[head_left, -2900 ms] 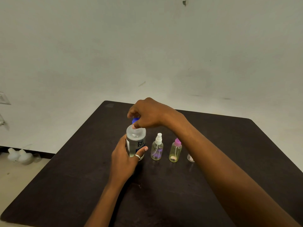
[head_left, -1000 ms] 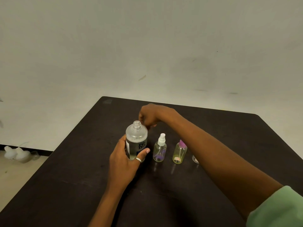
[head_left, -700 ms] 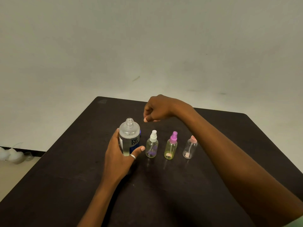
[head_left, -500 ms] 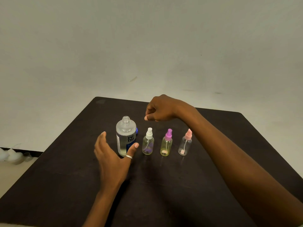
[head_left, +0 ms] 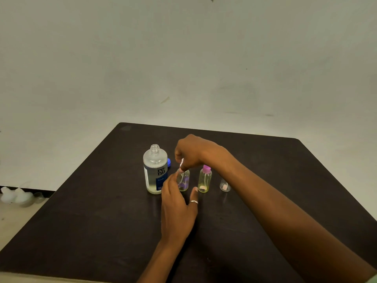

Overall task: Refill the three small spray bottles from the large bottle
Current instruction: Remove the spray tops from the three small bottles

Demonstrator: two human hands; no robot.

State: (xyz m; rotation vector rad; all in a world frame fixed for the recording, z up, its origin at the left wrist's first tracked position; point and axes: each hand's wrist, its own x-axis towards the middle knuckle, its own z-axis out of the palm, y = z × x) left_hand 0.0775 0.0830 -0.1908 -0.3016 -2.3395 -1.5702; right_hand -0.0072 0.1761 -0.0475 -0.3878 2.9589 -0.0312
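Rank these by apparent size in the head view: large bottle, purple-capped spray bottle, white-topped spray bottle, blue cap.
1. large bottle
2. purple-capped spray bottle and white-topped spray bottle: they look alike, so no ranking between them
3. blue cap, mostly hidden behind the large bottle, so only its visible part counts

The right grip [head_left: 195, 154] pinched the white spray head [head_left: 181, 162] of the first small spray bottle [head_left: 184, 180] and covered most of it. Whether the left grip [head_left: 177, 205] pressed that bottle could not be told. The right forearm [head_left: 285, 221] hid the top of the third small spray bottle [head_left: 225, 186] and ran out at the frame's lower right corner. The large bottle [head_left: 155, 170] concealed most of the blue cap [head_left: 169, 162]. The label's fine print was too small to read. White objects [head_left: 16, 197] on the floor were blurred.
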